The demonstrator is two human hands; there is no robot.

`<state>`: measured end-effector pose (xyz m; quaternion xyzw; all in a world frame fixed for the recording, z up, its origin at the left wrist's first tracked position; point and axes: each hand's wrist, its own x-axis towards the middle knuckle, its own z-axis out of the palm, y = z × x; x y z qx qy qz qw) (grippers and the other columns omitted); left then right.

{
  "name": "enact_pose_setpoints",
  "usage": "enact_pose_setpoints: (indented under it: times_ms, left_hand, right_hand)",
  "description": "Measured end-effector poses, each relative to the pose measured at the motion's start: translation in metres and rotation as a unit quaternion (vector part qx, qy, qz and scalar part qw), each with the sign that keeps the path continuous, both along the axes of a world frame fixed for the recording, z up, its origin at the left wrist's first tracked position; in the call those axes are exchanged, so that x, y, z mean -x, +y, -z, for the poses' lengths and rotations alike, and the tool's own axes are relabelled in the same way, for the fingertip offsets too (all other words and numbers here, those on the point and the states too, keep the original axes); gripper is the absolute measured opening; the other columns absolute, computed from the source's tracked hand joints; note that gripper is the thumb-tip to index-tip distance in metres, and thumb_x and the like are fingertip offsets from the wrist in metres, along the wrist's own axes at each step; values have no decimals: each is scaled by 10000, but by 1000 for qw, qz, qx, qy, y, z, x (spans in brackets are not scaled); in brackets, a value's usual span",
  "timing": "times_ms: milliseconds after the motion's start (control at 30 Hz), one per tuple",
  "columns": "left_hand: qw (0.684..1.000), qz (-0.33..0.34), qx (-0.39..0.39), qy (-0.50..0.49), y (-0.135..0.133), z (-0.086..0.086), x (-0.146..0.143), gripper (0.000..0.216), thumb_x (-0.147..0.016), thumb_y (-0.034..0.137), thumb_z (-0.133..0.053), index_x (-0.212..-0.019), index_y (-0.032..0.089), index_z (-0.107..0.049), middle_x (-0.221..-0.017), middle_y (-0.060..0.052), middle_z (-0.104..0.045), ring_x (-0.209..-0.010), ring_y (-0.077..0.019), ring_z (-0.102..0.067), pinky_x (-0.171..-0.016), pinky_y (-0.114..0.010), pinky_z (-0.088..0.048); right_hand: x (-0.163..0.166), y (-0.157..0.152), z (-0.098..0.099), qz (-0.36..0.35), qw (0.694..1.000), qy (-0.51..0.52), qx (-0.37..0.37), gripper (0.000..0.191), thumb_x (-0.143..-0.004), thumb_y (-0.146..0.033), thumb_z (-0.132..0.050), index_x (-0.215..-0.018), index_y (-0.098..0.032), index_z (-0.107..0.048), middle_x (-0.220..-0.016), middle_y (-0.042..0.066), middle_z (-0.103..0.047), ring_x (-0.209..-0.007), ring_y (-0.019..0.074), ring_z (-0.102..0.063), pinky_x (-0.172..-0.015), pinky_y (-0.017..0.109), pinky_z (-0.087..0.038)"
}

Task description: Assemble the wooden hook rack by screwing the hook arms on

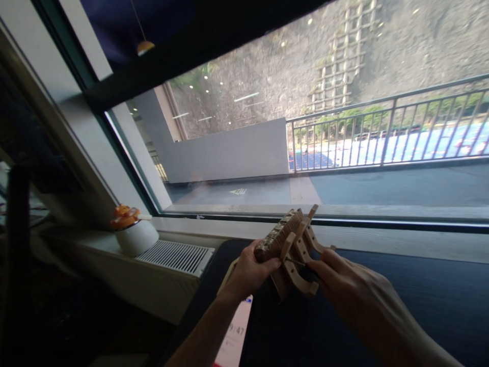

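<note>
A small wooden frame (300, 245) with curved legs and dark screw holes is held tilted above the dark table. Along its left side runs a brown, ribbed, shiny-looking roll (280, 234); I cannot make out its material. My left hand (250, 270) is closed around the near end of the roll and frame, thumb towards the right. In the closed fingers of my right hand (340, 272) is a screwdriver (296, 262), its thin shaft pointing left at a curved leg. Its dark handle is mostly hidden by the fingers.
Under my left forearm a lit phone (234, 334) lies on the dark table (401, 285). A white pot-like object with an orange top (133, 234) stands left, beside a white vent grille (178, 256). Past the sill is a large window with a railing (393, 127) outside.
</note>
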<state>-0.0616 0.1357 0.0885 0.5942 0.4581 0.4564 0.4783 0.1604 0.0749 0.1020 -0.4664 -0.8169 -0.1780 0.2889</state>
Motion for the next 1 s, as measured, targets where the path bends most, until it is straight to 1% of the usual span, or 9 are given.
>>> enact_pose_setpoints:
  times_ms: [100,233,367,500,567,700,767,867,1000]
  left_hand:
    - [1000,2,3,7,0,1,1,452,-705,260,-816,-1118,130,-684,-986,-68,-761,-935,-260,-698,-800,-312,-542]
    - [1000,6,7,-2,-1,1,0,444,-710,257,-817,-1111,127,-680,-997,-74,-762,-944,-263,-702,-801,-310,-545]
    - [1000,5,-6,16,-2,1,0,430,-727,259,-809,-1118,132,-683,-1002,-70,-763,-944,-255,-706,-795,-298,-547]
    - [1000,7,-19,22,-3,0,-1,420,-737,257,-798,-1121,136,-682,-1008,-65,-763,-942,-248,-707,-793,-293,-549]
    - [1000,2,-16,23,-3,0,-2,417,-728,249,-796,-1112,133,-682,-998,-64,-765,-931,-246,-709,-786,-294,-552]
    - [999,-28,11,12,-1,0,0,438,-684,265,-834,-1080,136,-698,-938,-54,-769,-885,-245,-714,-767,-296,-551]
    - [999,-42,18,9,1,3,3,444,-664,289,-860,-1057,145,-713,-906,-46,-768,-858,-243,-713,-747,-291,-547]
    - [999,-45,15,15,3,7,5,431,-673,296,-856,-1055,153,-718,-905,-39,-766,-855,-236,-709,-731,-278,-538]
    - [999,-34,7,21,3,7,4,397,-712,274,-812,-1070,143,-702,-909,-34,-766,-843,-217,-700,-718,-266,-530]
  right_hand:
    - [1,-1,1,0,1000,-2,10,336,-850,-3,-461,-985,-226,-672,-973,58,-727,-600,163,-652,-537,281,-420]
    - [0,2,3,8,997,22,68,252,-919,-97,-483,-964,-239,-686,-989,52,-769,-626,189,-707,-522,289,-421]
    - [-1,7,-1,38,986,57,149,190,-942,-227,-521,-931,-257,-709,-911,24,-797,-682,218,-745,-547,289,-428]
    - [3,8,-8,78,957,83,267,279,-983,-328,-456,-873,-266,-705,-767,15,-775,-713,251,-744,-565,304,-406]
    - [5,5,-11,93,943,84,309,303,-991,-348,-432,-856,-261,-689,-756,22,-766,-722,260,-740,-567,308,-391]
    - [-2,3,-14,84,942,69,318,265,-969,-318,-438,-920,-256,-691,-853,43,-784,-775,275,-747,-602,319,-407]
    - [-12,5,-14,75,940,75,323,296,-962,-346,-434,-981,-267,-719,-900,49,-794,-790,276,-750,-625,326,-439]
    - [-24,12,-12,97,932,79,340,375,-951,-399,-437,-1180,-290,-715,-1008,63,-803,-902,315,-752,-689,360,-486]
    - [-22,17,-6,81,924,48,372,398,-965,-339,-395,-1129,-293,-754,-1068,76,-796,-984,331,-739,-741,384,-492]
